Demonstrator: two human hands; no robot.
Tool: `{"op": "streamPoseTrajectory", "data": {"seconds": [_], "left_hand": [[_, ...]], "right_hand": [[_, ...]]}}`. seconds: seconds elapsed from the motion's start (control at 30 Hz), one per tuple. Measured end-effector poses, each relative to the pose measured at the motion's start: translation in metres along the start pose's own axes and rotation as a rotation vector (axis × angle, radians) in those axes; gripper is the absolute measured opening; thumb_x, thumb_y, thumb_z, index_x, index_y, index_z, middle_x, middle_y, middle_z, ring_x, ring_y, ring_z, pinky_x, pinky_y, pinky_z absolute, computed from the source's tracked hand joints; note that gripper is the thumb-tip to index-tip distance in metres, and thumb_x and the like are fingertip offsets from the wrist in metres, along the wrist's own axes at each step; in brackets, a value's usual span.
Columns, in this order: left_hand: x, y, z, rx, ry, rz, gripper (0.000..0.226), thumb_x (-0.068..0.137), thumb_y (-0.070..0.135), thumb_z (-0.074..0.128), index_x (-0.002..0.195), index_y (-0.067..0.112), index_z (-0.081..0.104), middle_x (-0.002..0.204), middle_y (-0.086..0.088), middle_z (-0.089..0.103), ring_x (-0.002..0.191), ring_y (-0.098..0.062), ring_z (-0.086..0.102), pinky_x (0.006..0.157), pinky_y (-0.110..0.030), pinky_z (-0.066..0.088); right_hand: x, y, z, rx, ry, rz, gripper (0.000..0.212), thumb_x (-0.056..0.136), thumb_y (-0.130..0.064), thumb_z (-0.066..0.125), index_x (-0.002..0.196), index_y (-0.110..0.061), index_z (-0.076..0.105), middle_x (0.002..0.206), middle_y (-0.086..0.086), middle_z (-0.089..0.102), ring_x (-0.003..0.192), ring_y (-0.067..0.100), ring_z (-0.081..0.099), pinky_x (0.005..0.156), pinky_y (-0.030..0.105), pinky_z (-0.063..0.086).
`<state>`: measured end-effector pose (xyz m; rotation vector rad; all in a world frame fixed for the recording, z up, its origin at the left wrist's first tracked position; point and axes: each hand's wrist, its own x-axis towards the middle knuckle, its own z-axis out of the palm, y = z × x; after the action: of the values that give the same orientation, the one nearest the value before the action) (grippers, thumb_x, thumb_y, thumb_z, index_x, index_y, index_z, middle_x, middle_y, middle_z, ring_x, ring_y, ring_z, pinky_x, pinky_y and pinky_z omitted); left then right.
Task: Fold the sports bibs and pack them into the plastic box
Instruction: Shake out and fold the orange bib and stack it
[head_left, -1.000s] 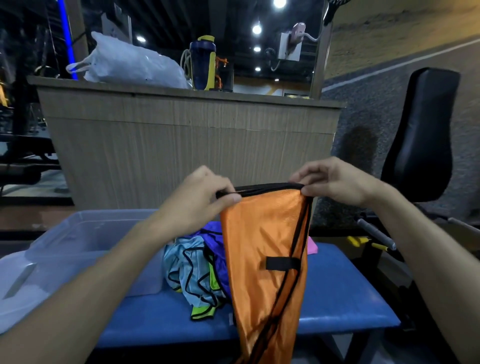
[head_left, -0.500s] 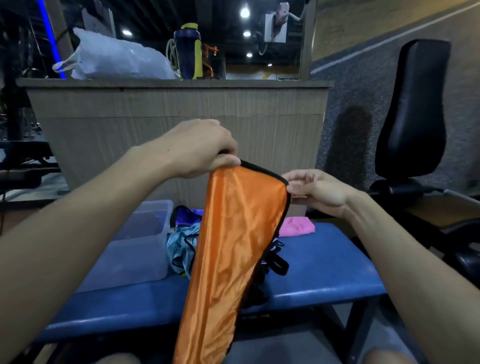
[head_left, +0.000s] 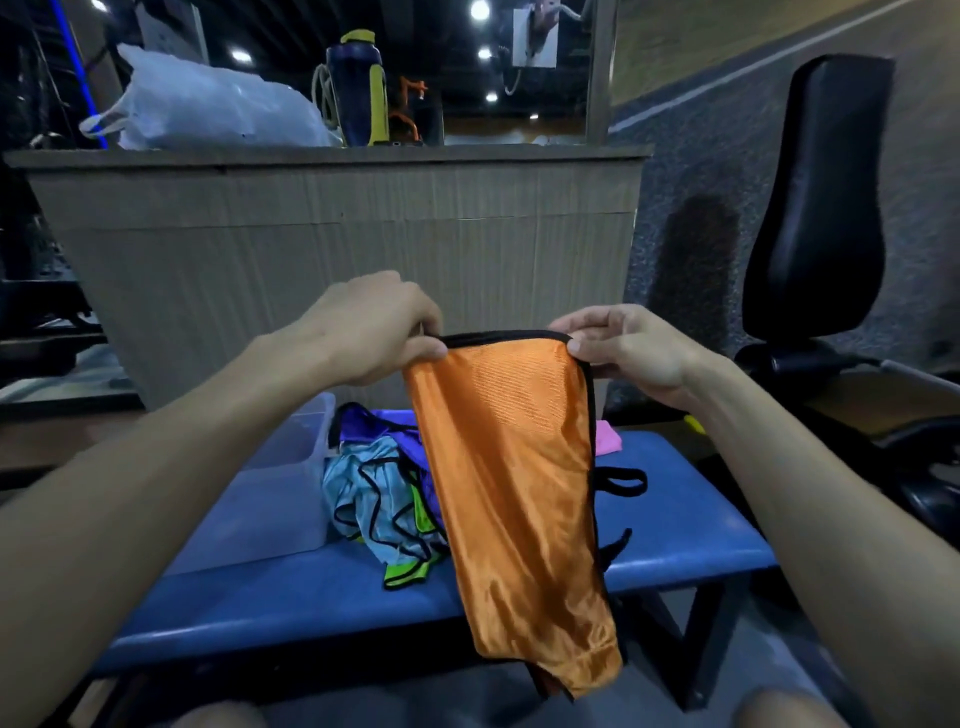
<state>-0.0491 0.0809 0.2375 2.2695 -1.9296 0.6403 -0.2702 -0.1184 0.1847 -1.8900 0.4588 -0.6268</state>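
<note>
Fingers of the left hand (head_left: 374, 332) and right hand (head_left: 623, 348) pinch the top corners of the orange bib (head_left: 514, 483), which hangs below them over the blue bench (head_left: 675, 525). Lower left of the fingers lies a heap of bibs (head_left: 379, 493), touching the plastic box (head_left: 291, 488).

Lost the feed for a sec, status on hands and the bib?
Left hand and right hand each pinch a top corner of the orange bib, hanging above the blue bench. Plastic box at left. Unfolded bib pile beside the box.
</note>
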Motion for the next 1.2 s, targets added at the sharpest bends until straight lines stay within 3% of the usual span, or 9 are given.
{"op": "streamPoseTrajectory", "data": {"seconds": [0.13,0.23,0.3,0.43,0.53,0.67,0.83,1.03,1.2], "left_hand": [[0.009,0.012,0.002,0.012,0.077,0.038,0.021,0.095,0.049,0.062,0.098,0.03,0.07,0.098,0.006,0.064,0.107,-0.021,0.048,0.069,-0.035,0.043],[0.017,0.027,0.007,-0.023,0.118,0.083,0.021,0.097,0.044,0.061,0.098,0.025,0.069,0.106,0.004,0.056,0.11,-0.022,0.044,0.074,-0.034,0.04],[0.022,0.035,0.012,-0.201,0.107,0.107,0.018,0.097,0.04,0.063,0.098,0.023,0.069,0.107,0.004,0.056,0.108,-0.02,0.051,0.08,-0.029,0.04],[0.031,0.055,0.013,-0.469,-0.024,0.076,0.015,0.096,0.034,0.068,0.097,0.021,0.074,0.093,0.01,0.071,0.087,-0.006,0.065,0.066,-0.007,0.042],[0.038,0.075,0.016,-0.641,-0.062,0.083,0.012,0.093,0.033,0.073,0.091,0.021,0.078,0.08,0.004,0.075,0.073,-0.007,0.07,0.062,-0.015,0.049],[0.054,0.122,0.036,-0.994,-0.179,0.119,0.016,0.092,0.021,0.075,0.094,0.006,0.078,0.076,-0.011,0.074,0.064,-0.013,0.067,0.056,-0.021,0.052],[0.084,0.19,0.066,-1.503,-0.217,0.079,0.013,0.095,0.009,0.07,0.101,-0.002,0.072,0.069,-0.009,0.064,0.054,-0.011,0.06,0.05,-0.024,0.053],[0.124,0.186,0.066,-1.797,0.099,-0.023,0.02,0.097,0.008,0.066,0.115,-0.001,0.066,0.078,-0.014,0.067,0.063,-0.018,0.066,0.066,-0.04,0.062],[0.127,0.12,0.106,-1.636,0.286,-0.191,0.02,0.099,0.011,0.065,0.118,0.008,0.064,0.069,-0.003,0.066,0.059,-0.017,0.067,0.062,-0.037,0.062]], "right_hand": [[-0.006,0.012,-0.006,-0.072,0.062,0.011,0.018,0.097,0.0,0.063,0.109,-0.009,0.072,0.089,0.004,0.077,0.084,0.013,0.073,0.075,0.024,0.058],[-0.009,0.025,-0.009,-0.161,0.129,0.027,0.014,0.096,-0.003,0.065,0.103,-0.012,0.074,0.086,0.001,0.078,0.08,0.008,0.073,0.071,0.019,0.055],[-0.012,0.036,-0.008,-0.203,0.173,0.047,0.012,0.096,-0.005,0.067,0.098,-0.013,0.074,0.085,0.0,0.077,0.076,0.003,0.071,0.071,0.016,0.055],[-0.023,0.06,-0.009,-0.134,0.246,0.094,0.009,0.097,-0.005,0.066,0.089,-0.008,0.071,0.078,0.002,0.072,0.063,0.002,0.066,0.06,0.012,0.049],[-0.037,0.079,-0.017,-0.096,0.29,0.158,0.011,0.098,-0.01,0.066,0.087,-0.009,0.066,0.068,-0.003,0.063,0.055,0.007,0.055,0.048,0.017,0.041],[-0.063,0.101,-0.044,0.035,0.337,0.238,0.012,0.1,-0.011,0.064,0.088,-0.013,0.061,0.069,-0.002,0.066,0.051,0.012,0.061,0.043,0.022,0.04],[-0.086,0.086,-0.112,-0.028,0.485,0.276,0.006,0.099,-0.008,0.063,0.095,-0.013,0.061,0.067,0.005,0.062,0.047,0.009,0.061,0.038,0.018,0.042],[-0.001,0.017,-0.154,-0.244,0.62,0.079,0.009,0.102,-0.011,0.058,0.109,-0.017,0.06,0.075,0.004,0.058,0.045,0.004,0.063,0.038,0.017,0.047],[0.119,0.024,-0.101,-0.472,0.499,-0.002,0.009,0.102,-0.012,0.058,0.111,-0.012,0.061,0.07,0.006,0.065,0.044,0.01,0.065,0.038,0.023,0.049]]}}
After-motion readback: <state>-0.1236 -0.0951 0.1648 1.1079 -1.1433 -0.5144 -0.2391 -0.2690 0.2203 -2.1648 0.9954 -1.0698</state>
